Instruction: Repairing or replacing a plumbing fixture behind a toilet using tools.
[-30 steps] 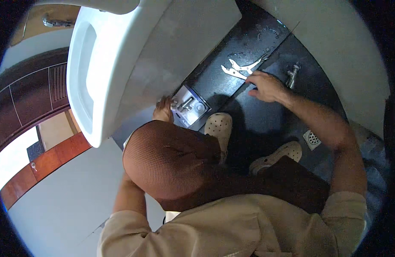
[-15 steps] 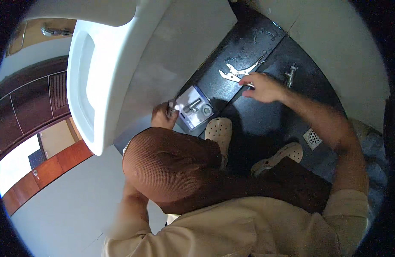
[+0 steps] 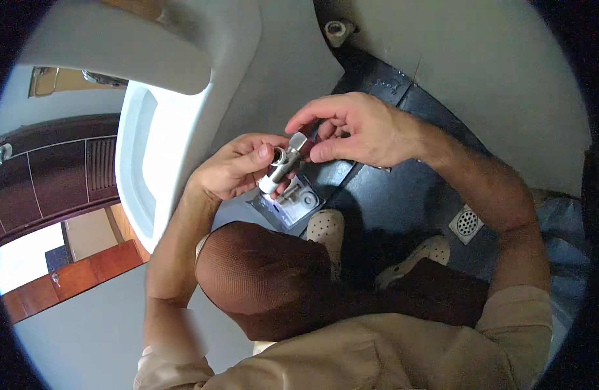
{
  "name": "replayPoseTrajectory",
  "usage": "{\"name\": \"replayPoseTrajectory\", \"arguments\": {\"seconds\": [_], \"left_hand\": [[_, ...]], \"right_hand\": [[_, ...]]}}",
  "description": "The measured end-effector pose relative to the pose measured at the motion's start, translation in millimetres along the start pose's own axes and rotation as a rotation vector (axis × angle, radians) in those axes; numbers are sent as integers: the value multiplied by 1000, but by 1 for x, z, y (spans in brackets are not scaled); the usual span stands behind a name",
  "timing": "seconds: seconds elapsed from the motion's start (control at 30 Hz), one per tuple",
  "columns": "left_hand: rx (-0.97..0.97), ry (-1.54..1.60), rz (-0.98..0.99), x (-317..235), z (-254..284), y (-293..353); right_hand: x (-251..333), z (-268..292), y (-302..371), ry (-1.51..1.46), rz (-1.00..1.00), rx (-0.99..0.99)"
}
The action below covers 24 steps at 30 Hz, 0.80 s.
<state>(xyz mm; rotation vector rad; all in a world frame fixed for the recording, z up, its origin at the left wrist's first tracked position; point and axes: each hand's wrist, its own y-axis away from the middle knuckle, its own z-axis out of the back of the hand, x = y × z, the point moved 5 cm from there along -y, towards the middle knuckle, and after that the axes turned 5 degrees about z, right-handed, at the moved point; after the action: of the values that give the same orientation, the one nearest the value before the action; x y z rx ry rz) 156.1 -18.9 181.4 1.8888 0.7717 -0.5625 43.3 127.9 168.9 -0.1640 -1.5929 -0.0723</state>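
My left hand (image 3: 237, 166) is closed round a shiny metal angle valve (image 3: 283, 166) with a white end at the bottom and a square metal knob at the top. The valve is tilted, and its threaded side opening faces my left thumb. Beside the knob is my right hand (image 3: 361, 133), its index finger and thumb apart on either side. Whether those fingertips touch the knob I cannot tell. Below the valve, a clear and blue plastic package (image 3: 306, 201) with a round ring in it lies on the dark floor, partly covered by my left hand.
The white washbasin (image 3: 130, 162) and its grey-looking pedestal (image 3: 273, 65) stand at left. At the top, a pipe fitting (image 3: 336, 31) sticks out of the wall. A floor drain (image 3: 467, 223) is at right, near my pale clogs (image 3: 326, 234). Dark tiles (image 3: 390, 201) look wet in places.
My right hand has left the locking pliers on the floor and come up to the valve. The left hand has lifted the valve from beside the package. My arm now hides the pliers.
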Motion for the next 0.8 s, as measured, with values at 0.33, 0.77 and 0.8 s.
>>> {"name": "replayPoseTrajectory", "arguments": {"seconds": [0.33,0.77,0.8], "left_hand": [[-131,-165,-47,-58,-31,-10],[77,110,-1064,-136,-161,88],[61,130,-1067,-129,-160,95]], "right_hand": [[23,33,15,-46,178,-211],[30,66,31,-132,323,-345],[27,66,32,-134,316,-357]]}}
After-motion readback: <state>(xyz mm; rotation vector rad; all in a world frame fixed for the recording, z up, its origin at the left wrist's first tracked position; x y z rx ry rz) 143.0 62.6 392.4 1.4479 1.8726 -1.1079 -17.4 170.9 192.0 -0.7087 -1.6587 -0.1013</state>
